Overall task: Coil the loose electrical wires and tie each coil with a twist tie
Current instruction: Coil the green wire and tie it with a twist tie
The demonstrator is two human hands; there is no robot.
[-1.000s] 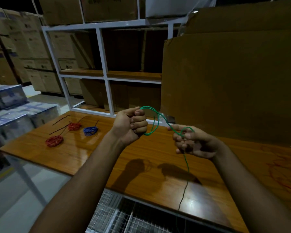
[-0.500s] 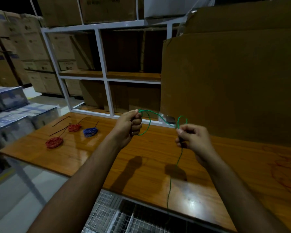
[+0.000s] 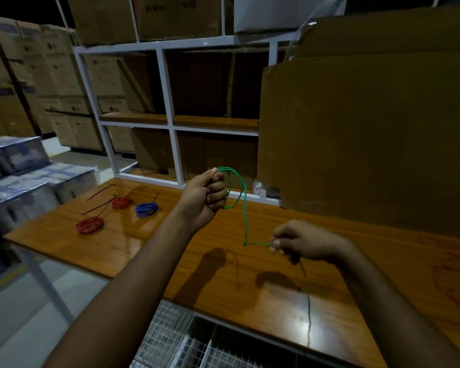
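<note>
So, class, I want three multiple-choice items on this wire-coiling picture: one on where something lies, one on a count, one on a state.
1. Where do the finished coils lie?
A. On the left part of the wooden table
B. On a shelf of the white rack
C. On the floor

2. How many finished coils are there?
A. One
B. Three
C. Five

3. What state is the green wire in?
A. Tied and set down
B. Lying untouched
C. Partly looped, held by both hands

Answers:
1 A: the coils rest on the wooden table at its left.
2 B: two red coils and one blue coil.
3 C: the left hand grips loops of the green wire while the right hand pinches its trailing length.
</note>
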